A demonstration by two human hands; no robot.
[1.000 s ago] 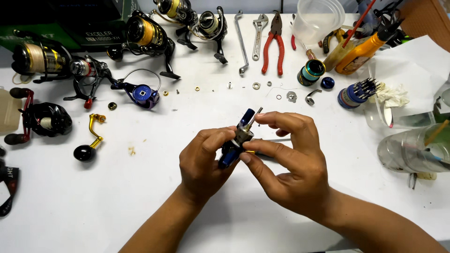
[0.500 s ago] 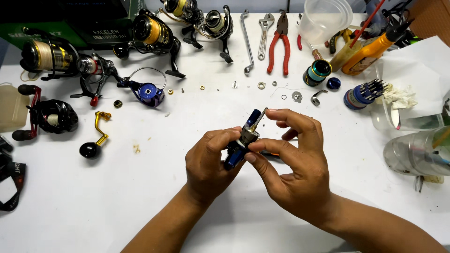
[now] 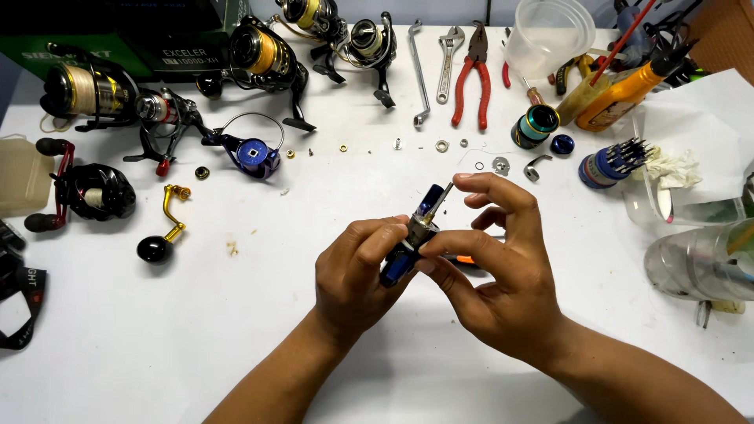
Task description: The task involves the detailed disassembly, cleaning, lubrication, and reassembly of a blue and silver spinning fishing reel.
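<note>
The head camera looks down on a white table (image 3: 157,345) crowded with fishing gear, and both hands meet near its middle, raised a little above the surface. The left hand (image 3: 357,275) is closed around the lower end of a small blue reel part (image 3: 408,243), its thumb and fingers wrapped over the dark blue body. The right hand (image 3: 495,275) grips the same piece from the other side, thumb and forefinger pinching its metal middle, while the other fingers curl loosely above; a thin metal shaft sticks out of the top of the part, slanting up and to the right. Something orange shows just under the right hand, too hidden to tell what it is. Beyond the hands a loose row of washers and screws (image 3: 440,145) lies scattered on the table. Farther back rest red-handled pliers (image 3: 471,74), a wrench (image 3: 448,47) just beside them, and a clear plastic cup (image 3: 550,35). To the right stand a yellow bottle (image 3: 620,94) on its side and a blue holder of screwdriver bits (image 3: 609,165), near a crumpled white cloth (image 3: 667,169). On the left sit several spinning reels (image 3: 259,51), a blue reel body with a wire bail (image 3: 251,153), a gold crank handle with a black knob (image 3: 161,232), and a black and red reel (image 3: 86,192), all well apart from the hands.
</note>
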